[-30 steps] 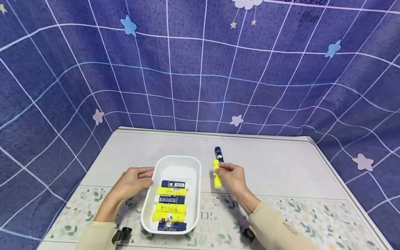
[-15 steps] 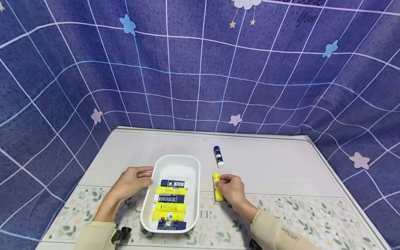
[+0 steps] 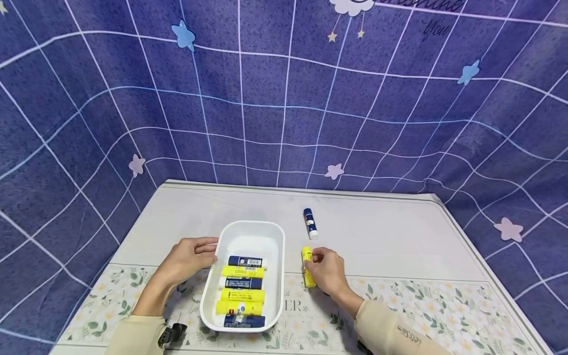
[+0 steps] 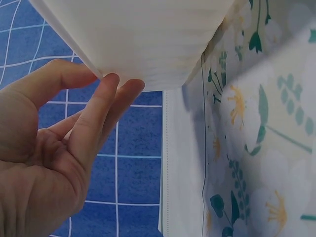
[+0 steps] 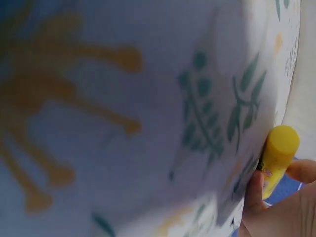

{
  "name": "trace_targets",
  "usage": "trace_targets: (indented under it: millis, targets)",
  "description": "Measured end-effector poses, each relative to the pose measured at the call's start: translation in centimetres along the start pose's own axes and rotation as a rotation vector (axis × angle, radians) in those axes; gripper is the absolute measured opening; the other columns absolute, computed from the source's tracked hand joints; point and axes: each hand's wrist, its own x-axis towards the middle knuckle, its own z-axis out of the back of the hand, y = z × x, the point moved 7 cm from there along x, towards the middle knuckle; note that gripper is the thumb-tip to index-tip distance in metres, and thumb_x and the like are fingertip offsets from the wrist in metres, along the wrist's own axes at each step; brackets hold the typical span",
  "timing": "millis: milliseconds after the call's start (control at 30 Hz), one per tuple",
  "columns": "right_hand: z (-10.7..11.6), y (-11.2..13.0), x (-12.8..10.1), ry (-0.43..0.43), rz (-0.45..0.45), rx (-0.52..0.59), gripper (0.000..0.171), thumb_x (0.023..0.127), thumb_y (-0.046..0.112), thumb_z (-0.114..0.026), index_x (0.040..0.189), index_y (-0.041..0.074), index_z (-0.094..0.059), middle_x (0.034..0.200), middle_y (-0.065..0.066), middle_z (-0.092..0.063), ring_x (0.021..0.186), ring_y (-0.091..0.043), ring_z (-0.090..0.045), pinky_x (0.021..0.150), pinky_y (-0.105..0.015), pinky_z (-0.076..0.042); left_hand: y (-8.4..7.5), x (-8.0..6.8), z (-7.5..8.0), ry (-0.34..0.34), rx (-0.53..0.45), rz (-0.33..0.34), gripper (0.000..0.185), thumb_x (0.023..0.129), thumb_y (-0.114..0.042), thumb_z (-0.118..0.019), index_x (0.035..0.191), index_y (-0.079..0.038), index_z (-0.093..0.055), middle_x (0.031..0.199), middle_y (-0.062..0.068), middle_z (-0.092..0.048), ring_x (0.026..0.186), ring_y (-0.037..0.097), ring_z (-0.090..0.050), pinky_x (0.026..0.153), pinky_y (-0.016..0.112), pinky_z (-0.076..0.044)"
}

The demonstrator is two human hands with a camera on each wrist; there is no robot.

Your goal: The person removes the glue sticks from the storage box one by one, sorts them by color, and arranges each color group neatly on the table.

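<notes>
A yellow glue stick (image 3: 309, 281) is pinched by my right hand (image 3: 327, 271), right of a white tray (image 3: 248, 227); in the right wrist view its round yellow end (image 5: 284, 140) shows between thumb and finger, close to the tablecloth. Farther back lies a dark blue glue stick (image 3: 310, 224) with a white end, apart from my hand. My left hand (image 3: 188, 259) holds the tray's left rim, thumb at the edge and fingertips (image 4: 134, 85) against the outer wall. Inside the tray, yellow glue sticks (image 3: 242, 296) and dark blue glue sticks (image 3: 241, 282) lie crosswise in a row.
The table (image 3: 377, 231) has a pale far half and a flower-printed near strip (image 3: 443, 310). A purple-blue curtain (image 3: 284, 98) with a grid and stars hangs behind it. The tray's far end shows bare floor.
My right hand has drawn the yellow glue stick towards me, away from the dark blue one, then nearly stopped. The left hand and tray stay put.
</notes>
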Motion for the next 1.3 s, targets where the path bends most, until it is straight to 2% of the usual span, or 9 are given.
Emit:
trace_targets:
  millis: [167,267,433,600,767,933,1100,1300]
  targets:
    - [0.9,-0.4,0.3,0.09,-0.068,0.004,0.047,0.091,0.021,-0.076,0.124,-0.011,-0.065,0.093,-0.009,-0.065,0.073,-0.014,-0.056,0.061,-0.023,-0.048,0.0,0.0,0.1,-0.002,0.004,0.001,0.051,0.096,-0.01,-0.068,0.144,0.004,-0.057,0.134,0.027,-0.067,0.117,0.038,-0.071,0.094,0.041,-0.064]
    - [1.9,-0.1,0.9,0.093,-0.081,0.048,0.057,0.094,0.025,-0.073,0.135,-0.012,-0.059,0.097,-0.011,-0.069,0.075,-0.015,-0.06,0.064,-0.024,-0.051,-0.1,0.0,0.3,-0.005,0.007,-0.003,0.052,0.095,-0.01,-0.068,0.144,0.004,-0.057,0.133,0.027,-0.068,0.117,0.037,-0.072,0.093,0.042,-0.064]
    - [3.2,2.2,2.7,0.089,-0.01,0.182,0.051,0.094,0.022,-0.073,0.134,-0.007,-0.063,0.102,-0.012,-0.073,0.086,-0.016,-0.065,0.074,-0.022,-0.054,-0.2,0.0,0.5,0.0,0.001,-0.007,0.052,0.096,-0.011,-0.069,0.144,0.004,-0.057,0.133,0.027,-0.068,0.116,0.036,-0.072,0.092,0.041,-0.064]
    - [3.0,5.8,4.1,0.205,0.089,0.358,0.043,0.095,0.015,-0.072,0.135,0.0,-0.065,0.114,-0.014,-0.071,0.101,-0.017,-0.067,0.086,-0.02,-0.058,-0.2,0.0,0.5,0.006,-0.016,-0.002,0.053,0.096,-0.012,-0.069,0.145,0.003,-0.056,0.135,0.026,-0.067,0.118,0.036,-0.071,0.094,0.041,-0.064]
    - [1.1,9.3,4.6,0.387,0.191,0.38,0.042,0.096,0.013,-0.071,0.136,0.005,-0.065,0.125,-0.019,-0.07,0.107,-0.017,-0.068,0.094,-0.026,-0.059,-0.1,0.1,0.5,0.002,-0.025,-0.001,0.054,0.095,-0.011,-0.07,0.145,0.003,-0.056,0.134,0.026,-0.067,0.118,0.037,-0.071,0.095,0.041,-0.064]
    - [-1.7,11.3,4.4,0.561,0.237,0.38,0.038,0.097,0.012,-0.071,0.135,0.008,-0.066,0.128,-0.021,-0.069,0.107,-0.016,-0.069,0.099,-0.034,-0.061,0.3,0.2,0.3,0.009,-0.042,-0.004,0.054,0.095,-0.011,-0.069,0.145,0.004,-0.056,0.134,0.026,-0.067,0.118,0.036,-0.071,0.094,0.041,-0.064]
    - [-4.5,11.9,4.6,0.64,0.254,0.365,0.038,0.095,0.011,-0.072,0.132,0.004,-0.067,0.122,-0.017,-0.072,0.101,-0.012,-0.069,0.093,-0.027,-0.061,0.5,0.2,0.1,0.012,-0.056,-0.004,0.053,0.096,-0.009,-0.069,0.145,0.005,-0.055,0.134,0.027,-0.067,0.12,0.038,-0.07,0.094,0.04,-0.064]
    - [-7.4,11.9,4.8,0.727,0.254,0.268,0.041,0.092,0.009,-0.076,0.13,-0.003,-0.067,0.113,-0.014,-0.074,0.094,-0.01,-0.068,0.086,-0.023,-0.061,0.4,0.2,0.0,0.016,-0.056,-0.008,0.052,0.096,-0.008,-0.067,0.145,0.006,-0.055,0.135,0.028,-0.066,0.122,0.04,-0.068,0.093,0.038,-0.064]
